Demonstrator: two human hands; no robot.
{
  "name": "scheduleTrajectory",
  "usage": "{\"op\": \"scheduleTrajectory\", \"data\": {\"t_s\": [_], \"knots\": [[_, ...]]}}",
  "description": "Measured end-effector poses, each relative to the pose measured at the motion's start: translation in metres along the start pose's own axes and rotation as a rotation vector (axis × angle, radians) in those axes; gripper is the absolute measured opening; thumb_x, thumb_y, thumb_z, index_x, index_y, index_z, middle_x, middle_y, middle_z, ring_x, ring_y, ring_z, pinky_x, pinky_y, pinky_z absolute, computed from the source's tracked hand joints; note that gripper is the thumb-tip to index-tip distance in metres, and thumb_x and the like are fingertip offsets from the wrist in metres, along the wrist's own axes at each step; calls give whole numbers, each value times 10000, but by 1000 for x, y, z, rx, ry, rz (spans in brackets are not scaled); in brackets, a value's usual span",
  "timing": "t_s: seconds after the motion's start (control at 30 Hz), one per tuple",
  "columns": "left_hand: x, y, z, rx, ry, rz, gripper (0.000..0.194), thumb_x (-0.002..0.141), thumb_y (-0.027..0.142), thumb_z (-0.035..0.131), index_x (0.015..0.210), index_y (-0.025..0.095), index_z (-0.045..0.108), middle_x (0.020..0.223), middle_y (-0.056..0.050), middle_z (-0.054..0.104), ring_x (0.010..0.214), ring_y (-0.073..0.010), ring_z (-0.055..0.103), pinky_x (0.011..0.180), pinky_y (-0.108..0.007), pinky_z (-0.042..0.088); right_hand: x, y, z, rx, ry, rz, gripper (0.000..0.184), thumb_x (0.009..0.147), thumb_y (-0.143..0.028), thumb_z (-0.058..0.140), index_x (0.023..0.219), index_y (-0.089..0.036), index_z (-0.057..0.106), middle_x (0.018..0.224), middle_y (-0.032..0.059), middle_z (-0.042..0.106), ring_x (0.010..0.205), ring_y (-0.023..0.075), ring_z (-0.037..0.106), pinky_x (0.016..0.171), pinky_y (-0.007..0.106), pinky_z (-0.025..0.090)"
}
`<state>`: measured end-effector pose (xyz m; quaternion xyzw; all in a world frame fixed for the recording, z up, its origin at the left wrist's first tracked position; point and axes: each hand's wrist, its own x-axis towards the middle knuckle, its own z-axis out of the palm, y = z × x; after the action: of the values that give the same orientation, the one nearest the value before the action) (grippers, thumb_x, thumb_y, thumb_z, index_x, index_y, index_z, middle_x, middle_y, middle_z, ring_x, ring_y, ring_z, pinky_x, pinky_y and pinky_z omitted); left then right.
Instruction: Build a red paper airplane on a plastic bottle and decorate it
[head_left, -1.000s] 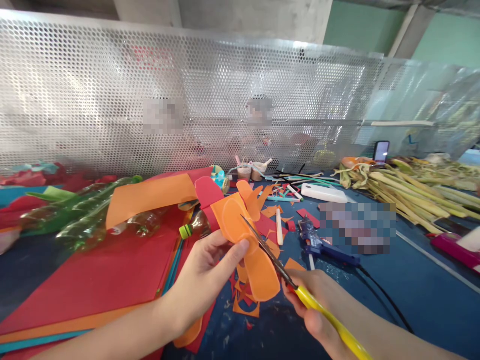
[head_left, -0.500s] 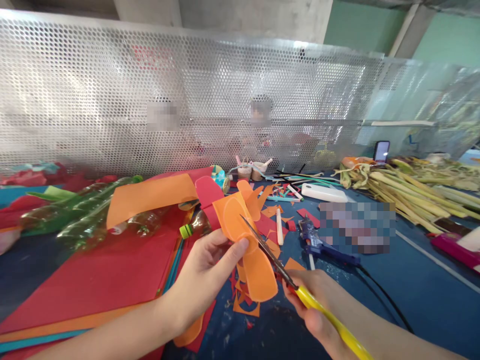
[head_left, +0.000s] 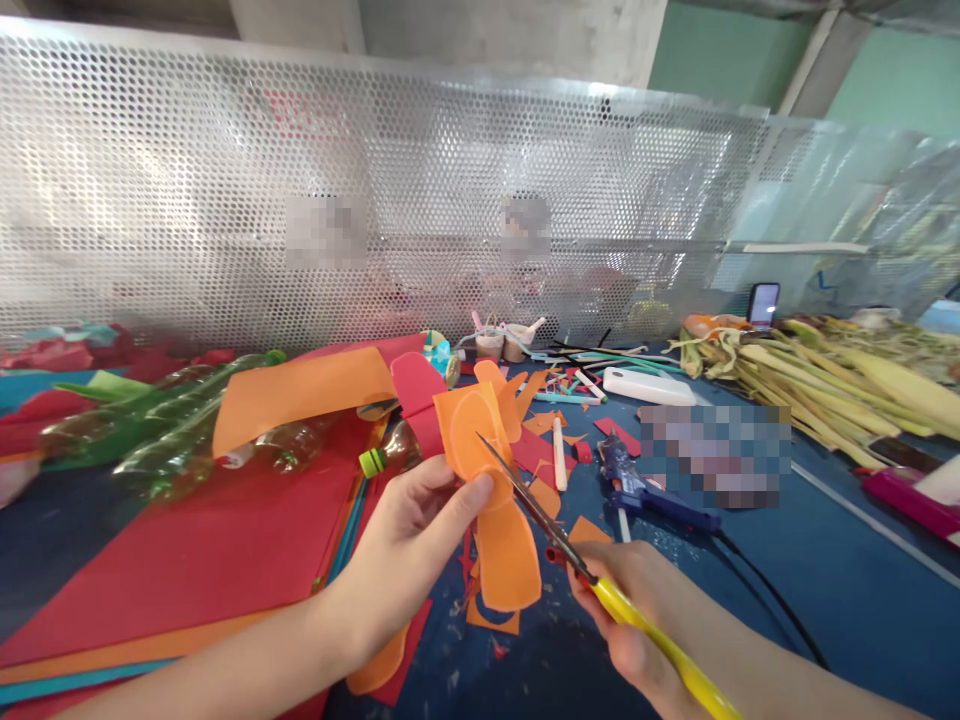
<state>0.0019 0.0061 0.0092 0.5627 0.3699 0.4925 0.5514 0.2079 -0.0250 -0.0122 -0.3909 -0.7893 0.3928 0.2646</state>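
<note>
Orange foam piece point(head_left: 508, 560) is pinched in the left hand point(head_left: 431, 525), yellow-handled scissors point(head_left: 600, 585) gripped in the right point(head_left: 622, 610), blades against it, glue gun point(head_left: 652, 495) lying just right of the scissors.

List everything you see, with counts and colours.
Cutout: at least one, orange, left hand
Scissors: one, yellow handles, right hand
Glue gun: one, blue, right
Stick: one, white, centre
Bar: one, white, right
Phone: one, dark, back right
Stalks: many, yellowish, far right
Object: one, magenta, right edge
Bottles: several, mostly green, left
Sheets: several, mostly red, left
Scraps: many, red and orange, centre
Cups: two, pale, back centre
Mesh: one, silver, behind
Table: one, blue, underneath
Left hand: one, bare, on cutout
Right hand: one, bare, on scissors
</note>
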Motion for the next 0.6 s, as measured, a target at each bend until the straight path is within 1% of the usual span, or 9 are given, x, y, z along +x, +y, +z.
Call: {"op": "scheduleTrajectory", "data": {"t_s": [0.2, 0.3, 0.47, 0.6], "knots": [[-1, 2, 1, -2, -8, 0, 237, 746, 433, 710, 833, 214, 728, 861, -24, 762, 839, -218, 697, 790, -293, 552, 0, -6, -3, -9, -5, 10, 769, 745, -870, 204, 697, -159, 493, 624, -8, 413, 576, 109, 369, 489, 217, 318], [-1, 2, 0, 1, -11, 5, 233, 752, 432, 705, 842, 218, 729, 880, -25, 760, 851, -219, 694, 806, -298, 548, 0, -7, -3, -14, -22, 26, 756, 759, -859, 199, 703, -161, 485, 621, -19, 401, 558, 99, 334, 483, 215, 305], [-1, 0, -1, 12, -12, 4, 234, 765, 441, 691, 841, 221, 718, 895, -21, 757, 842, -210, 690, 810, -290, 545, -1, 0, -1, -17, -14, -20, 735, 775, -850, 188, 713, -167, 454, 628, -32, 391, 547, 86, 293, 467, 208, 284], [-1, -1, -2, 25, 0, -14, 248, 785, 452, 667, 866, 221, 705, 900, -23, 753, 899, -219, 678, 804, -279, 541, -1, 3, -1, -52, -32, -3, 702, 787, -838, 242, 737, -170, 451, 637, -31, 379, 559, 88, 305, 458, 214, 251]]}}
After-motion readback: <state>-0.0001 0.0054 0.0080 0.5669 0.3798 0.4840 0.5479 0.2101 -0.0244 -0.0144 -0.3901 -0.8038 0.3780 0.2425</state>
